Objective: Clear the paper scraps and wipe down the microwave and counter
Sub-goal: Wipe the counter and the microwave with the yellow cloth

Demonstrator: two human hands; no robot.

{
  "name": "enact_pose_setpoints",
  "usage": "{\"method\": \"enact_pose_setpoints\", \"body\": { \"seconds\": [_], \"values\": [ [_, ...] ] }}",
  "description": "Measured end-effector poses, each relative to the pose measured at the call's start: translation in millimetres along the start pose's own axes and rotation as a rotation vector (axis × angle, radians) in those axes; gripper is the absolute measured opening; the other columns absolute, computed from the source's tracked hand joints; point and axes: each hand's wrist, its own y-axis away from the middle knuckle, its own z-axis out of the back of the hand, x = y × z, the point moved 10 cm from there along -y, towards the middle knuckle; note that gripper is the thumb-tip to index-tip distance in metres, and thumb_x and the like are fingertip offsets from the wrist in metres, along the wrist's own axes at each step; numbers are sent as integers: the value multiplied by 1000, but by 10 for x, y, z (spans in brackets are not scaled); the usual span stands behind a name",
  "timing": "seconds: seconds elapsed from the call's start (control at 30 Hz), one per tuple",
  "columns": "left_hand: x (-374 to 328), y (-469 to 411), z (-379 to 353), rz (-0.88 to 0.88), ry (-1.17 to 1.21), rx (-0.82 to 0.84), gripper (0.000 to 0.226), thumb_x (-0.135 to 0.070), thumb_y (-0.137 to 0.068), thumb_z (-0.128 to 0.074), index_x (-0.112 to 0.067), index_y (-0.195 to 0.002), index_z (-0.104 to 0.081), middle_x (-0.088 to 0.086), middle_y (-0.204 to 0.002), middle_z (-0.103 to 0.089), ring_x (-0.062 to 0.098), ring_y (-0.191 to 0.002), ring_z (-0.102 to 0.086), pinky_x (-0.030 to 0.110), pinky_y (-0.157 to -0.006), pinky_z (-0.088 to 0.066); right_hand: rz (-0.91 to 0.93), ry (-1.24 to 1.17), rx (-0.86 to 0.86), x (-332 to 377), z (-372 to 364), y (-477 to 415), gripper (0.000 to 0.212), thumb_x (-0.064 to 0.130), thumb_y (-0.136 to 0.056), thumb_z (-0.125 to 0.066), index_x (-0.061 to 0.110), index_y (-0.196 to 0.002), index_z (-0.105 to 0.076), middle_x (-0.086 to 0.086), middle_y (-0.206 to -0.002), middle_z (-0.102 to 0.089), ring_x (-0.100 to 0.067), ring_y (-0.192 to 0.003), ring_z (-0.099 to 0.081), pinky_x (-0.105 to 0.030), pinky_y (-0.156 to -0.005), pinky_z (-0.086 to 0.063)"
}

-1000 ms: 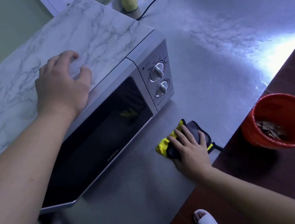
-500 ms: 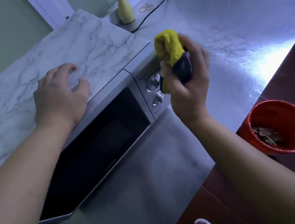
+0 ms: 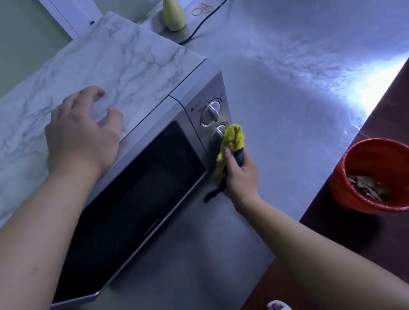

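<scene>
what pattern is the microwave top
The microwave top is white marble with grey veins, clearest in the head view.

The table [image 3: 305,68] is brushed stainless steel, scuffed, with a bright glare where light hits it. The microwave [image 3: 136,194] has a silver brushed-metal panel, a glossy dark glass door and a smooth marble-patterned top [image 3: 100,64]. The cloth [image 3: 234,137] is fluffy yellow pile with a dark backing. The bucket [image 3: 341,193] is glossy red plastic and holds dry paper scraps [image 3: 370,187].
</scene>
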Motion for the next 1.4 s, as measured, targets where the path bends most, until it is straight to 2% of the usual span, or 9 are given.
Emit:
{"method": "enact_pose_setpoints", "body": {
  "seconds": [0.2,0.3,0.33,0.47,0.63,0.8,1.13,1.27,1.4],
  "values": [
    [5,9,2,3,3,8,46,-44,-86,-43,-30,-128,-54,2,-138,-53,28,-127,-41,40,-108,-30,-102,17,117,-145,-26,438,16,24,-95,-64,17,-82,-63,3,-72,-48,-14,-68,-47,-36,-68,-46],
    [20,3,7,5,4,0,44,-43,-87,-45,-30,-128,-54,1,-138,-53,28,-127,-42,40,-108,-30,90,-48,34,453,106,695,11,25,-93,-68,25,-82,-65,12,-67,-47,-19,-59,-49,-35,-57,-49],
    [26,-2,10,5,5,-7,43,-42,-88,-46,-30,-128,-55,1,-138,-53,28,-128,-42,40,-109,-30,209,-89,7,753,145,777,3,24,-91,-69,26,-89,-69,13,-74,-54,-16,-64,-55,-35,-60,-52],
    [21,-8,-5,-5,-4,-10,41,-40,-90,-47,-30,-128,-55,2,-139,-54,29,-128,-42,40,-109,-30,538,21,-163,1685,5,855,38,30,-84,-73,14,-119,-73,0,-117,-57,-4,-102,-59,-24,-86,-51],
    [11,-1,8,-10,-9,-10,44,-40,-89,-47,-27,-130,-55,5,-140,-53,31,-129,-41,41,-110,-30,573,160,-297,1747,-469,747,49,8,-78,-80,12,-126,-70,-12,-118,-62,-22,-108,-55,-43,-92,-51],
    [26,-6,-2,-5,-10,-9,48,-44,-86,-43,-29,-130,-55,2,-140,-54,29,-128,-42,40,-109,-30,648,124,-453,1514,-444,752,52,6,-78,-70,9,-130,-66,-11,-118,-65,-24,-110,-53,-29,-102,-43],
    [17,14,4,1,7,9,51,-45,-84,-41,-30,-130,-54,0,-140,-53,25,-130,-41,39,-111,-29,43,263,-193,92,-304,383,58,26,-85,-52,34,-142,-54,12,-127,-57,-16,-111,-45,-30,-76,-34],
    [-1,32,22,11,2,19,46,-41,-88,-44,-30,-132,-53,1,-141,-52,26,-131,-40,40,-112,-28,-282,135,-69,-284,-193,263,8,30,-91,-60,22,-89,-63,7,-87,-60,-17,-83,-54,-33,-73,-42],
    [-17,25,23,2,-21,13,41,-34,-93,-49,-27,-133,-54,5,-140,-52,29,-132,-41,41,-112,-29,-410,-13,55,-407,18,251,19,22,-90,-69,18,-73,-60,8,-65,-60,-15,-69,-57,-29,-64,-46]
  ]
}}
